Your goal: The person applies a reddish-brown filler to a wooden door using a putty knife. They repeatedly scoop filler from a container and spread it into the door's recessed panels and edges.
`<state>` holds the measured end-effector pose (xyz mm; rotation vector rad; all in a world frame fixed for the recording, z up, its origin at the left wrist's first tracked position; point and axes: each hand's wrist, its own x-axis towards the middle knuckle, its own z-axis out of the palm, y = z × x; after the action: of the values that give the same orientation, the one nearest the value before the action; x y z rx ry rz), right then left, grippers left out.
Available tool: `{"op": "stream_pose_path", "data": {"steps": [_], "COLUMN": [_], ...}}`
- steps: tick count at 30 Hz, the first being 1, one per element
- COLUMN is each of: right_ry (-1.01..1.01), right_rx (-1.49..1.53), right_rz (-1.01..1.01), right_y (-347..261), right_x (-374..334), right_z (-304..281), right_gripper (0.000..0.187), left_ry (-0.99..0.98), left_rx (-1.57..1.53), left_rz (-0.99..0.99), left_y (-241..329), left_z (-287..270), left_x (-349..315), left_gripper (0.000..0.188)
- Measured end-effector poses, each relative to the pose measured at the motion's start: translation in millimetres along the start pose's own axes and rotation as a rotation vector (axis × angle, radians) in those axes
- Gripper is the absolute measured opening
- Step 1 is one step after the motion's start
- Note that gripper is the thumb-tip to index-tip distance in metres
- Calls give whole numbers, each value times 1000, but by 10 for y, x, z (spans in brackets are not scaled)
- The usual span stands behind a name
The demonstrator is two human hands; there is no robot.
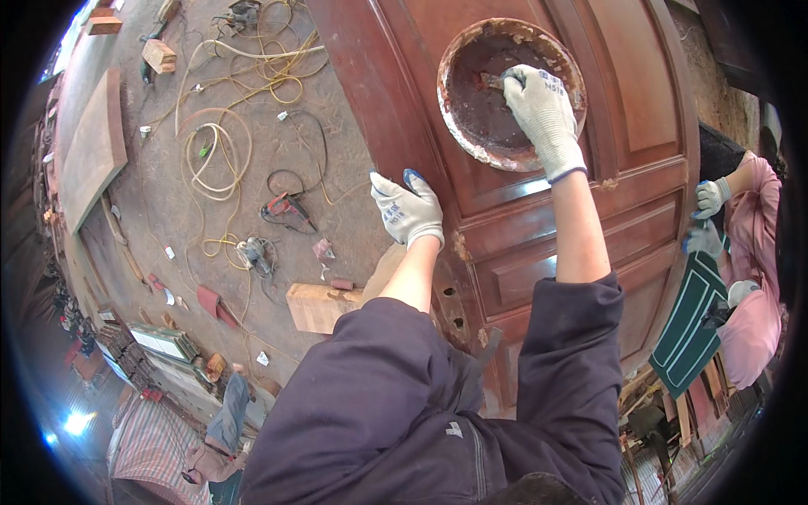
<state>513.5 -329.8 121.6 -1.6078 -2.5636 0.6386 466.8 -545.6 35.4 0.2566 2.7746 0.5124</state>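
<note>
Dark navy sleeves (421,396) fill the lower centre of the frame, forearms running up to a reddish-brown panelled wooden door (640,143) lying flat across the upper right.

Left hand (408,210), grey knit glove with blue fingertips, sits flat on the door's left edge at frame centre. Fingers spread, gripping nothing.

Right hand (543,114), same glove, is inside a round shallow metal pan crusted with red-brown paste (471,118) resting on the door panel near the top of frame. Fingers closed around a small tool (492,82) that pokes out to the left; can't tell what kind.

Edges: door's left edge runs diagonally from top centre down to lower centre, with lock holes (454,316) showing just right of the left forearm. Pale wooden block (318,305) sits right beside that edge.

Floor to the left is cluttered: coiled yellow cables (215,160), red power tool (286,209), angle grinder (255,252), wood offcuts. Little open room there.

Right edge of frame: another person in pink (753,278), gloved hands on a green panel (694,324), close to the door's right side.
</note>
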Motion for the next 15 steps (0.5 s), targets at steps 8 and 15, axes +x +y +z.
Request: {"op": "stream_pose_path", "data": {"steps": [8,15], "right_ry": [-33,43], "right_rx": [64,165], "right_rz": [28,14], "right_y": [15,134], "right_x": [-21,-48], "right_z": [55,181], "right_gripper": [28,28], "left_ry": [-2,-17], "left_rx": [13,5], "left_rz": [-14,-14], "left_y": [-10,14], "left_z": [32,-8], "left_x": [-14,-29], "left_gripper": [65,65]}}
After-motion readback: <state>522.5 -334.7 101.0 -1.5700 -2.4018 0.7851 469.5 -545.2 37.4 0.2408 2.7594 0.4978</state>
